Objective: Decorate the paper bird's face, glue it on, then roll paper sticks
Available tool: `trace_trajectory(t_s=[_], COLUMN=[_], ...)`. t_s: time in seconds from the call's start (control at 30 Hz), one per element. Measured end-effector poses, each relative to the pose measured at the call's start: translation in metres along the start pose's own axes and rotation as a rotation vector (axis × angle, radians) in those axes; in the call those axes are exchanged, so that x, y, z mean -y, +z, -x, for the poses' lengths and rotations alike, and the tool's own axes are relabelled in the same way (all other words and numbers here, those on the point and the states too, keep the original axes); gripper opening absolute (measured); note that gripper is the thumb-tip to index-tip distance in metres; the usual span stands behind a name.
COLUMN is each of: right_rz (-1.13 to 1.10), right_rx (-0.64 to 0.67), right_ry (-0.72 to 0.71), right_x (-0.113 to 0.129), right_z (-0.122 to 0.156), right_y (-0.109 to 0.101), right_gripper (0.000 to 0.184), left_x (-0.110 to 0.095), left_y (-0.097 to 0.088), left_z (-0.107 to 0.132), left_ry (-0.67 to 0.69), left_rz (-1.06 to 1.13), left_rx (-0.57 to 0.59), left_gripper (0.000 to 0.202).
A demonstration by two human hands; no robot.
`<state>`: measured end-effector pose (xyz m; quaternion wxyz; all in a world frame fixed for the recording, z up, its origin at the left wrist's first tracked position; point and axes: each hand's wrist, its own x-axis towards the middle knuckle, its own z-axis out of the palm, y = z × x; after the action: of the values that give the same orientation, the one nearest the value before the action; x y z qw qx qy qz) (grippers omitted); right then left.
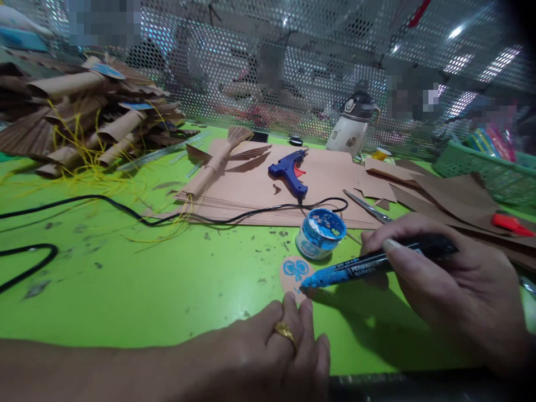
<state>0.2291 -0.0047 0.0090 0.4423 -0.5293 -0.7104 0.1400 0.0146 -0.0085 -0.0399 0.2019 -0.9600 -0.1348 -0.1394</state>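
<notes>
My right hand (452, 285) is closed round a black permanent marker (364, 263) whose front end is coated in blue paint. The marker's tip touches a small rounded brown paper cutout (287, 283) lying on the green table. Blue looped marks, like two eyes, show on its upper part, with a small blue stroke below them. My left hand (280, 346), with a gold ring, presses its bunched fingertips on the cutout's near edge and hides part of it. Just behind the cutout stands an open jar of blue paint (320, 237).
A blue glue gun (291, 173) and a folded paper bird (218, 162) lie on stacked brown paper (247, 192). A black cord (226, 219) crosses the table. More paper birds (92, 111) pile at left. Scissors (368, 206), a jug (352, 125) and a green basket (473, 167) stand or lie rightward.
</notes>
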Motion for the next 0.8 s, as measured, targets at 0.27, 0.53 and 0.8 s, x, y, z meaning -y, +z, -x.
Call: trace_trajectory(t_s=[0.27, 0.53, 0.8], right_rz=[0.001, -0.015, 0.042], right_rx=[-0.003, -0.026, -0.090], right_ry=[-0.028, 0.004, 0.043], right_x=[0.0000, -0.0007, -0.0019], right_z=[-0.0007, 0.0008, 0.0037], right_y=[-0.0001, 0.0011, 0.0010], right_gripper=[0.006, 0.005, 0.005], left_x=[0.0046, 0.0051, 0.0044], left_y=[-0.0022, -0.0009, 0.0019], left_z=[0.0004, 0.0013, 0.0043], left_ry=[0.062, 0.045, 0.032], left_rz=[0.000, 0.014, 0.011], left_rx=[0.003, -0.013, -0.008], left_gripper=[0.035, 0.034, 0.035])
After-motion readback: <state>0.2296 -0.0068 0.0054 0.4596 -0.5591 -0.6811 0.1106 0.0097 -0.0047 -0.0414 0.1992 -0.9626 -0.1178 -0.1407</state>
